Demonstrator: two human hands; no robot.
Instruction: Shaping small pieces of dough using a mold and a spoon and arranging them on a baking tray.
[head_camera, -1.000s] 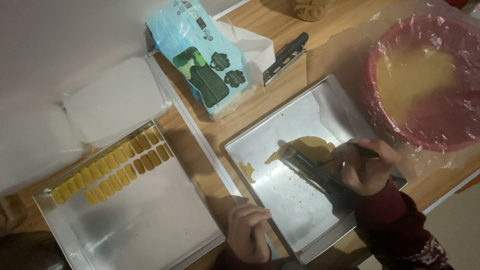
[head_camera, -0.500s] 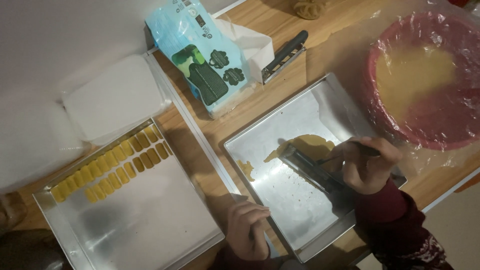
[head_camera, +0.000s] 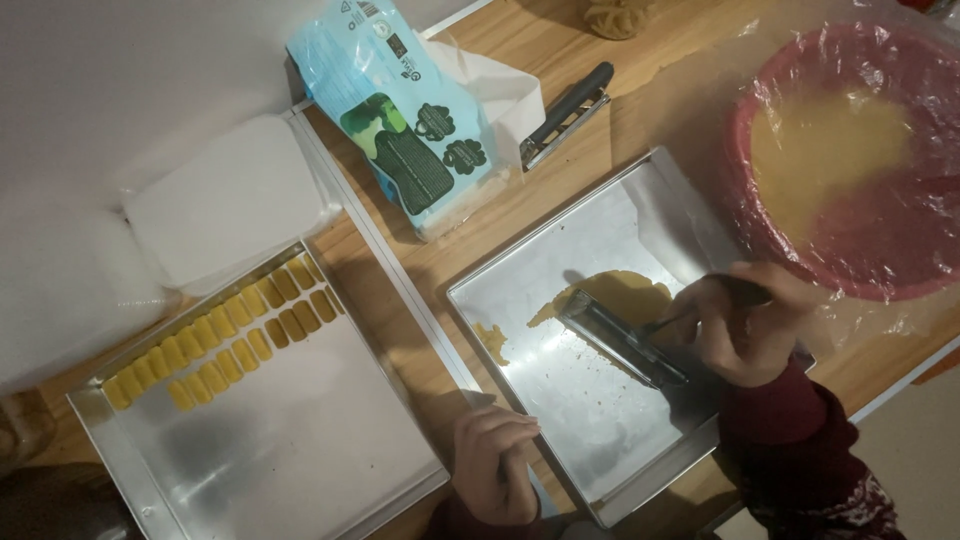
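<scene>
Centrally, on the counter (head_camera: 480, 260): one square metal tray (head_camera: 560, 400), holding a flattened patch of yellow dough (head_camera: 620, 296) toward its far side. The dough lay just left of and beyond my right hand (head_camera: 745, 330), well up and right from my left hand (head_camera: 495, 465); the right was plainly nearer. A dark metal cutter (head_camera: 622, 338) rested on the dough's near edge, its long axis running diagonally from upper left down to lower right, toward my right hand. Right hand: fingers curled shut around the cutter's thin handle. Left hand: fingers bent, pressing the tray's near rim, holding nothing else. Left of it: a second tray (head_camera: 290, 450) with rows of small yellow pieces (head_camera: 225, 335).
</scene>
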